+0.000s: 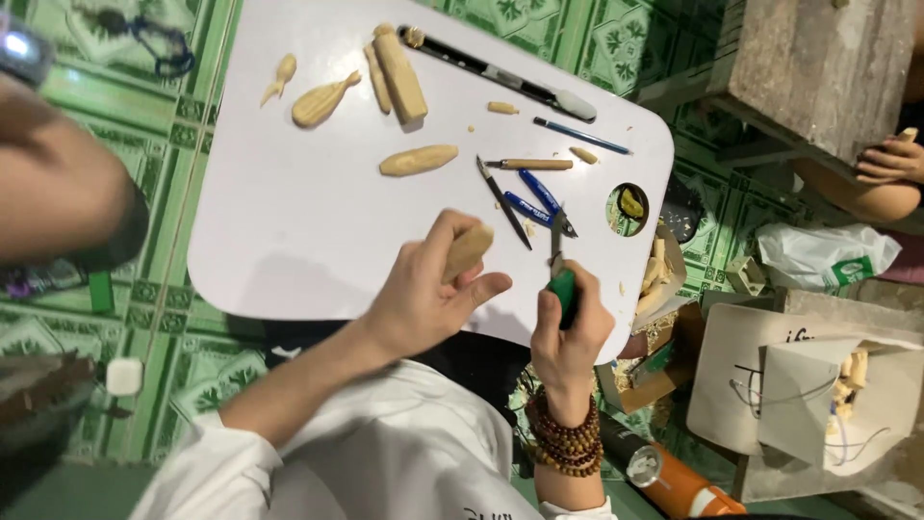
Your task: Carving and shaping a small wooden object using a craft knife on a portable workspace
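While the left hand (423, 294) curls around a smooth pale wooden blank (468, 252), the right hand (570, 332) grips a green-handled carving knife (560, 274) over the glossy white desk (289, 212)

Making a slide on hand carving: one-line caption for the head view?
Left hand holds a wooden piece while right hand holds a green-handled knife over a white table.

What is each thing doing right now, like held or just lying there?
Left hand: closed around a small wooden piece, held above the white table.
Right hand: gripping a green-handled knife, blade pointing up.
Carved wooden pieces: lying loose on the table.
Blue-handled tools: lying flat, untouched.
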